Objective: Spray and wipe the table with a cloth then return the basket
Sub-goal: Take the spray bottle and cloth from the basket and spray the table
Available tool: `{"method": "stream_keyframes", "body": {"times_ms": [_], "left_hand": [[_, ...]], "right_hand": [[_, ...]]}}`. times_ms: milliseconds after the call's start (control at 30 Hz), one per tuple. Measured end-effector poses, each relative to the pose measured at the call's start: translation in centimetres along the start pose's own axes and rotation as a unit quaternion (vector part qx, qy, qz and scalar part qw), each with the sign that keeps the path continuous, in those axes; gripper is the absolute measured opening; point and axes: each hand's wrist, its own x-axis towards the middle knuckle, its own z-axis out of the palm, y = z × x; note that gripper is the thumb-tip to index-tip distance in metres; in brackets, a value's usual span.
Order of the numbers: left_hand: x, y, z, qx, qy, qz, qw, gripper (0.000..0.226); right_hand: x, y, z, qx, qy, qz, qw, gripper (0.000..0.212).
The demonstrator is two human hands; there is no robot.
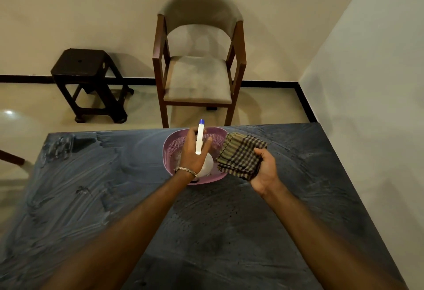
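Observation:
A pink plastic basket stands near the far edge of the dark grey table. My left hand grips a white spray bottle with a blue nozzle, held upright inside the basket. My right hand holds a folded checked cloth just right of the basket, its far corner over the basket's rim. The table top shows wet wipe streaks.
A wooden armchair with a grey seat stands behind the table. A dark stool is to its left by the wall. A wall runs close along the table's right side.

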Motion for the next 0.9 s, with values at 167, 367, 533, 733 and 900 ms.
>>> {"method": "stream_keyframes", "body": {"times_ms": [167, 367, 533, 733, 900], "left_hand": [[-0.2, -1.1, -0.4, 0.01, 0.003, -0.006, 1.0, 0.039], [-0.5, -2.1, -0.9, 0.024, -0.01, -0.022, 0.999, 0.045], [-0.4, -2.3, -1.3, 0.07, -0.03, -0.012, 0.997, 0.056], [-0.8, -2.9, -2.0, 0.109, -0.043, -0.002, 0.993, 0.072], [-2.0, -2.3, -3.1, 0.099, -0.053, -0.004, 0.994, 0.075]], "right_hand": [[0.0, 0.6, 0.5, -0.004, -0.01, 0.011, 1.0, 0.03], [0.0, 1.2, 0.6, -0.004, -0.006, 0.016, 1.0, 0.033], [-0.4, 1.5, 0.8, -0.006, 0.005, 0.014, 1.0, 0.033], [-1.6, 1.6, 1.1, -0.015, 0.021, 0.011, 1.0, 0.029], [-3.1, 1.9, 1.1, -0.005, 0.025, 0.0, 1.0, 0.026]]}}
